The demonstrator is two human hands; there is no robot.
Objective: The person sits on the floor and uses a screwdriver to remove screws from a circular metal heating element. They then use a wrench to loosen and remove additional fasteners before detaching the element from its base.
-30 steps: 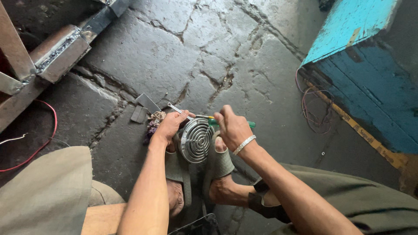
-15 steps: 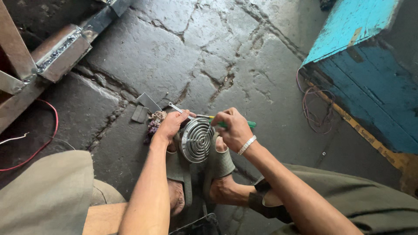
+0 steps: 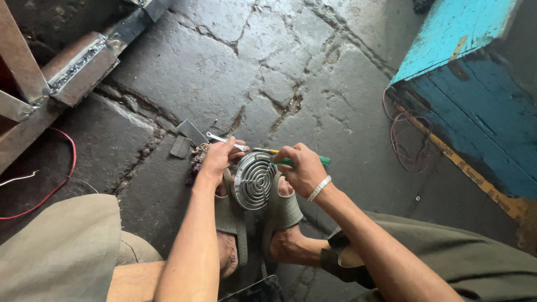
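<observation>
The floor (image 3: 291, 67) is dark cracked stone. A blue wooden box (image 3: 481, 95) stands on it at the right, with a loose coil of thin wire (image 3: 405, 140) beside its base. At the left a red wire (image 3: 56, 184) curls near a welded metal frame (image 3: 72, 72). Small flat metal scraps (image 3: 187, 138) and a wrench (image 3: 224, 140) lie near the middle.

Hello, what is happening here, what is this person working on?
A person sits low over a cracked stone floor and steadies a round metal disc with concentric ridges between both sandalled feet. The left hand holds a small silver wrench at the disc's upper edge. The right hand grips a green-handled screwdriver there too. A blue wooden box stands at the right.
</observation>
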